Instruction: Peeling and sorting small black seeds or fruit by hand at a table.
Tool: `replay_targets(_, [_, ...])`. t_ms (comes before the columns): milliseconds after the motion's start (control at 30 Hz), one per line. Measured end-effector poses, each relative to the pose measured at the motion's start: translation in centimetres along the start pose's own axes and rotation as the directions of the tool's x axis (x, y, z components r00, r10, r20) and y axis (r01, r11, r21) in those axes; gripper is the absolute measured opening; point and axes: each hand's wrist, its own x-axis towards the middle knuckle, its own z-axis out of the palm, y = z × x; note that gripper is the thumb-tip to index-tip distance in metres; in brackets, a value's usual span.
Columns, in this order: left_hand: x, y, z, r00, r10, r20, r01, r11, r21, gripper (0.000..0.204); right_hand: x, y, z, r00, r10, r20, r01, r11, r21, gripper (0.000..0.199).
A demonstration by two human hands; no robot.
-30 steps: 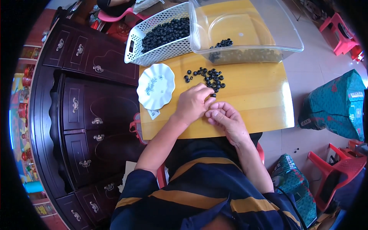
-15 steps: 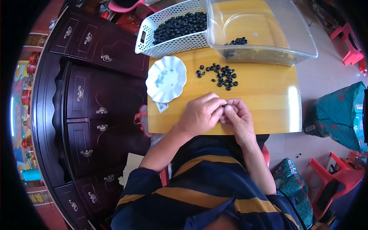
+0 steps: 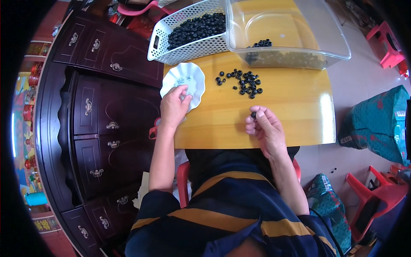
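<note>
Yellow wooden table [image 3: 295, 111] is occupied at its near edge by both hands. A small black ring [image 3: 253, 115] is pinched in the curled fingertips of the right hand [image 3: 265, 130]. To the left, the white scalloped dish [image 3: 192, 77] is touched by the fingertips of the left hand [image 3: 173, 107], loosely curled. Farther off, loose black rings [image 3: 246, 81] are scattered. Farthest, a white basket [image 3: 188, 40] and clear tub [image 3: 295, 30] are set.
</note>
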Motion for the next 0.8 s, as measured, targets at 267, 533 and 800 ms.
replay_targets(267, [1.2,-1.7,1.4,0.995,0.092,-0.024,-0.092,0.996,-0.011,0.022,-0.2,-0.5,0.3,0.999,0.027,0.047,-0.023,0.996,-0.082,0.024])
replay_targets(533, [1.5,-1.3,1.5,0.991,0.137,-0.010,-0.137,0.989,-0.048,0.010,-0.4,-0.9,0.9,0.998,0.054,0.037,-0.052,0.996,-0.068,0.020])
replay_targets(800, [-0.2,3.2,0.9,0.993,-0.012,-0.119,-0.034,0.924,-0.380,0.014,-0.2,-0.6,0.5,1.000,0.016,0.010,-0.015,0.996,-0.091,0.019])
